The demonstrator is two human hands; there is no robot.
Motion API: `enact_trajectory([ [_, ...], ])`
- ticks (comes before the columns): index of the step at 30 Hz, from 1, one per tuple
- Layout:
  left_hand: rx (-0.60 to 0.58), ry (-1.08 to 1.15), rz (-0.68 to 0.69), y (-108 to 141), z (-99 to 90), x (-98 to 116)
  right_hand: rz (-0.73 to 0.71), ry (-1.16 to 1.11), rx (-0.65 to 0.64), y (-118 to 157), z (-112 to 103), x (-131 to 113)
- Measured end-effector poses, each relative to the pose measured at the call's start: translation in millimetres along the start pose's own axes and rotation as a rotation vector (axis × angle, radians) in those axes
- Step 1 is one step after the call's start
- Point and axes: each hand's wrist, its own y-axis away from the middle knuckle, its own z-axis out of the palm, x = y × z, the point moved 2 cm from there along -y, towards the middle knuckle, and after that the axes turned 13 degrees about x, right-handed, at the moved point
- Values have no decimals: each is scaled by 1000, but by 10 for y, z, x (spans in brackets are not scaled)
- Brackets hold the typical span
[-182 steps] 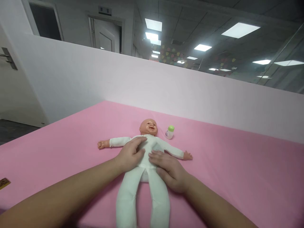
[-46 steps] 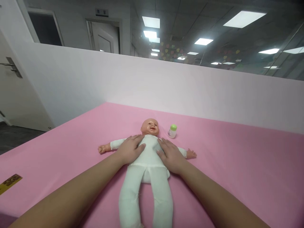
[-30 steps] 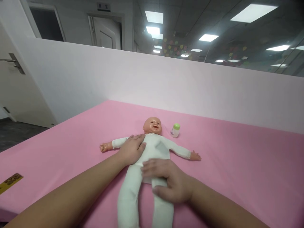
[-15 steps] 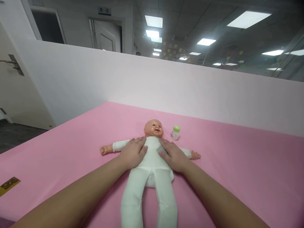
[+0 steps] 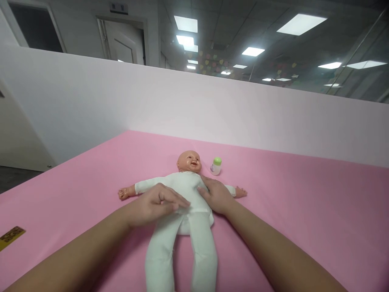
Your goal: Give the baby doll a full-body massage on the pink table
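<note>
Across the pink surface (image 5: 273,211), doll (image 5: 187,184) lies face-up, head toward 12 o'clock; right hand (image 5: 218,197) rests on its chest's 3 o'clock side, left hand (image 5: 153,205) over belly (contact unclear), fingers loose, unclenched.

The left hand (image 5: 148,206) and right hand (image 5: 219,196) are both bare, with smooth, tapering fingers (image 5: 175,197). The left forearm (image 5: 80,243) and right forearm (image 5: 270,243) are bare too, rounded, widening from narrower wrists (image 5: 231,210) toward the elbow end. Finer skin markings are too small to tell.
</note>
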Motion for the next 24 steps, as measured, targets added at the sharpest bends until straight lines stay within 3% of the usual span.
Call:
enact_trajectory([
  [2,-185,67,22,37,113,114,13,14,0,5,-1,-1],
  [4,-252,46,23,49,195,149,9,20,1,5,6,3],
  [12,-123,-415,43,-223,242,-171,-8,15,6,8,83,40],
  [16,37,-599,-7,-439,248,-338,-35,-29,8,19,97,63],
  [19,140,-673,-66,-512,234,-429,-46,-53,10,20,95,78],
  [24,213,-702,-109,-484,189,-508,-66,-73,35,31,76,100],
])
